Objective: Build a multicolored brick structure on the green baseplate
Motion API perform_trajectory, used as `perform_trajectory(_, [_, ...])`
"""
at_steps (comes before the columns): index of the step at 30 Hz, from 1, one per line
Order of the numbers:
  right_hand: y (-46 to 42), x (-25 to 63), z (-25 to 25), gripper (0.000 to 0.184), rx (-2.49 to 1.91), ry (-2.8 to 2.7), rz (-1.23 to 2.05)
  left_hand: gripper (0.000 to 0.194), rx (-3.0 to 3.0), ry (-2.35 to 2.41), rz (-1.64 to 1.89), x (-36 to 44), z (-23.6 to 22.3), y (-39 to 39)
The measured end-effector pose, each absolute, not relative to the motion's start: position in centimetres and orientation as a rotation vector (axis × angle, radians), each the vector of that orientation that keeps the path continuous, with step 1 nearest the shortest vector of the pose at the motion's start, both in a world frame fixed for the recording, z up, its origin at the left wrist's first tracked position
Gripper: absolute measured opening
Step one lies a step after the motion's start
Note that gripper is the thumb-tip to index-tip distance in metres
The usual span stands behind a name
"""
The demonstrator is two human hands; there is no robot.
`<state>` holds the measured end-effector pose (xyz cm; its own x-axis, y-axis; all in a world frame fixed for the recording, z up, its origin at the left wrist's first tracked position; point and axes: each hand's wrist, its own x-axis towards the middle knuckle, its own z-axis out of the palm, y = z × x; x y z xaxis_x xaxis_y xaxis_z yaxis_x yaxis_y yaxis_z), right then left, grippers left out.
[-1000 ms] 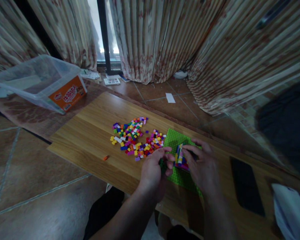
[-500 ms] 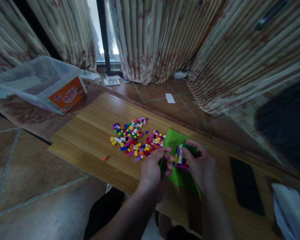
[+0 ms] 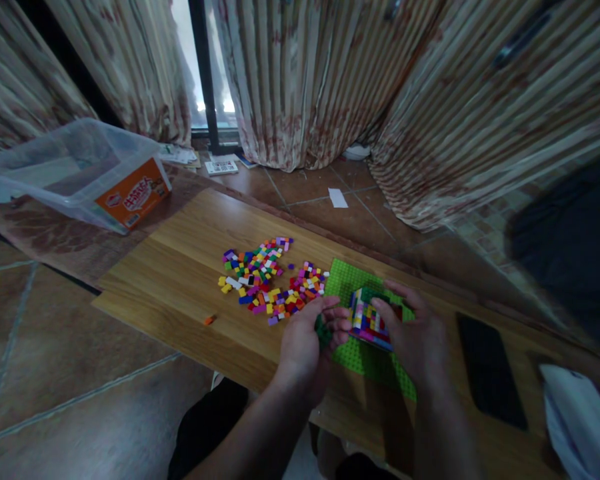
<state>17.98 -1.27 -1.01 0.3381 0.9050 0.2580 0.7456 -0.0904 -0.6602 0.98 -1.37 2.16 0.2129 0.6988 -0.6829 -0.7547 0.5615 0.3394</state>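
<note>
From where I stand, the boldest writing in the room is on an orange label (image 3: 134, 195) stuck to a clear plastic bin (image 3: 83, 207): big white characters, too soft to read for sure, with a small barcode-like patch below them. A white booklet (image 3: 221, 167) on the floor near the window carries a block of black print that I can't make out either. The bin sits on a patterned cloth past the far left end of the wooden table (image 3: 170, 267); something pale and flat shows through its left side, though I can't tell whether it lies inside or behind. On the table, loose bricks (image 3: 263, 267) of many colours spread in a heap, a lone orange brick (image 3: 209, 320) well apart from them. Just right of the heap is a green baseplate (image 3: 343, 280), and over it sits a blocky brick build (image 3: 373, 323) in mixed colours, dark green along its top. The hands are apart, the build between them. The left hand (image 3: 305, 340) is cupped palm up, fingers curled around dark green bricks (image 3: 323, 331). The right hand (image 3: 417, 330) spans the build's right side; how firmly it grips, I can't tell.
</note>
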Motion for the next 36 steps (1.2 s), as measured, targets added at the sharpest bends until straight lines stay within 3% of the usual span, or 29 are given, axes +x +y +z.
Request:
perform_trajectory(6, [-2.0, 17.8, 0.7, 0.023, -1.663, -1.23, 0.329, 0.027, -0.144, 0.831, 1.02, 1.4, 2.1, -1.3])
perform_trajectory(15, [-3.2, 14.8, 3.2, 0.018, -1.511, -1.803, 0.893, 0.037, -0.135, 0.68, 1.052, 1.1, 2.5, -1.4])
perform_trajectory(28, [-2.8, 13.6, 2.9, 0.011, -1.578, -1.895, 0.8, 0.04, -0.192, 0.63, 1.086, 0.8, 2.9, -1.2])
perform_trajectory(36, [-3.1, 16.1, 2.7, 0.015, -1.589, -1.399, 0.656, 0.033, -0.171, 0.747, 1.126, 0.8, 2.3, -1.1])
